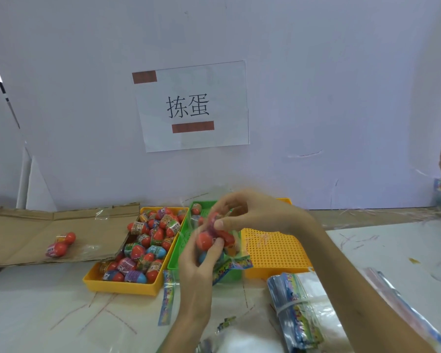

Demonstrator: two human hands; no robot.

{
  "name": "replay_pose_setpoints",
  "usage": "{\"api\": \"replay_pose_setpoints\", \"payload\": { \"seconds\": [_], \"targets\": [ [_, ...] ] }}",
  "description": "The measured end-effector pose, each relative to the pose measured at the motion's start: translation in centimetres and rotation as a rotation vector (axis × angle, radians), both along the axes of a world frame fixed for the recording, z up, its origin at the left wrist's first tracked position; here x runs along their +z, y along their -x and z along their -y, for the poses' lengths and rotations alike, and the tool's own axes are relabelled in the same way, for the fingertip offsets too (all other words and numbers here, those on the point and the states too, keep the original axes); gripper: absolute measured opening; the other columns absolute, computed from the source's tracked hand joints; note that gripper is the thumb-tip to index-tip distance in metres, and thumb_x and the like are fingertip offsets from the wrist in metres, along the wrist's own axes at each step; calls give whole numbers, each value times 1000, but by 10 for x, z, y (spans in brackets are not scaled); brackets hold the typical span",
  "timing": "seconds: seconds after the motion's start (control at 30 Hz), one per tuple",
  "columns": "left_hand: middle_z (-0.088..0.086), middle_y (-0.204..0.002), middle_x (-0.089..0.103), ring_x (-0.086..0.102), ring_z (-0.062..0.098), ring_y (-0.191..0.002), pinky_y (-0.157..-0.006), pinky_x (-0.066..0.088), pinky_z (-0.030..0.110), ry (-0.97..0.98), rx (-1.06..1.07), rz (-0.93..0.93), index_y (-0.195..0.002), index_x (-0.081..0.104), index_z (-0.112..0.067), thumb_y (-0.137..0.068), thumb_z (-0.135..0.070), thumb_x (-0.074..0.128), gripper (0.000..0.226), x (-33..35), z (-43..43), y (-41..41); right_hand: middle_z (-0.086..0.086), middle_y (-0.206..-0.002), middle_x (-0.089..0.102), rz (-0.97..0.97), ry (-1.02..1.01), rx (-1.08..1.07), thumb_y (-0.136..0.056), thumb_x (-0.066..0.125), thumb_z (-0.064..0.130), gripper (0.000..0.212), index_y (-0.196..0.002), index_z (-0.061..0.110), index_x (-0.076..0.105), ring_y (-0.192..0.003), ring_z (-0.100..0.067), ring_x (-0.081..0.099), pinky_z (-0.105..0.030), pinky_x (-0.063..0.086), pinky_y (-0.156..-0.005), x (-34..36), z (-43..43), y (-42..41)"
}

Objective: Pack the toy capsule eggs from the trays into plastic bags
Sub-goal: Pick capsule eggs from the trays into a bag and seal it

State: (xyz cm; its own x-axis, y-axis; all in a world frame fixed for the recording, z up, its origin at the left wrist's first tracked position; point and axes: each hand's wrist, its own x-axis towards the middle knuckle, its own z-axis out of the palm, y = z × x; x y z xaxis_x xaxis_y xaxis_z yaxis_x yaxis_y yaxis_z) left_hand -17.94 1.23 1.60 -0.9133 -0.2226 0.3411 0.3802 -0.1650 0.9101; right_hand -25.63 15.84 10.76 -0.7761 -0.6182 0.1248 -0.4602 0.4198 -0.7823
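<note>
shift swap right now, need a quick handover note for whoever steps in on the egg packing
Left hand grips a plastic bag with eggs inside; right hand pinches its top.
Yellow tray is heaped with capsule eggs; green tray holds only a few; no eggs visible in the orange tray.
Done: one packed bag lies on the cardboard.
Left: finish this bag, then pack the remaining eggs using the stack of empty bags.
</note>
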Motion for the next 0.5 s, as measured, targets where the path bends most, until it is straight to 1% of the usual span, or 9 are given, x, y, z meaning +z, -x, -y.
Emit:
{"api": "replay_pose_setpoints", "payload": {
  "seconds": [0.07,0.13,0.17,0.23,0.3,0.33,0.43,0.5],
  "targets": [
    [-4,-111,75,71,13,-105,-87,58,26,1,-18,0,-119,68,-41,-84,-36,69,36,1,0,0,7,-105,71,-21,25,-35,-93,72,36,21,-109,22,72,-95,-12,68,-27,59,-79,-3,5,2],
    [1,-112,75,72,18,-104,-85,58,28,-36,-20,18,-126,63,-31,-85,-34,73,42,0,1,2,12,-95,70,-21,61,-44,-92,73,29,13,-102,21,72,-85,-4,68,-20,55,-70,-4,8,2],
    [3,-110,76,73,20,-102,-84,58,29,-55,-19,29,-125,62,-26,-86,-33,76,42,0,2,3,14,-90,69,-24,79,-44,-91,74,24,9,-99,20,71,-80,-2,67,-18,53,-68,-5,10,2],
    [5,-104,77,74,23,-99,-80,58,27,-63,-6,28,-114,67,-21,-85,-33,74,32,0,3,5,19,-82,67,-47,100,-41,-88,75,16,9,-96,18,70,-75,1,64,-15,50,-67,-5,12,2],
    [4,-100,78,74,19,-96,-78,58,22,-56,9,26,-102,73,-27,-82,-37,71,22,0,2,5,20,-80,67,-77,100,-31,-88,75,14,10,-96,16,70,-76,2,63,-14,51,-69,-5,12,2],
    [3,-99,79,75,16,-95,-77,57,21,-45,23,31,-99,73,-31,-81,-40,71,20,1,2,5,19,-81,67,-83,102,-21,-88,75,14,10,-96,14,70,-79,1,64,-16,52,-70,-5,12,2],
    [-2,-97,78,74,12,-93,-75,57,21,-8,71,28,-94,73,-40,-81,-49,68,17,1,4,5,21,-84,69,-91,127,11,-88,76,13,10,-97,12,71,-82,-1,67,-16,54,-71,-7,11,2],
    [-6,-97,77,73,8,-95,-77,56,23,13,93,27,-95,73,-46,-82,-54,64,18,1,5,6,18,-89,71,-96,142,7,-88,77,16,12,-99,12,72,-86,-7,69,-19,57,-72,-8,12,2]
  ]
}}
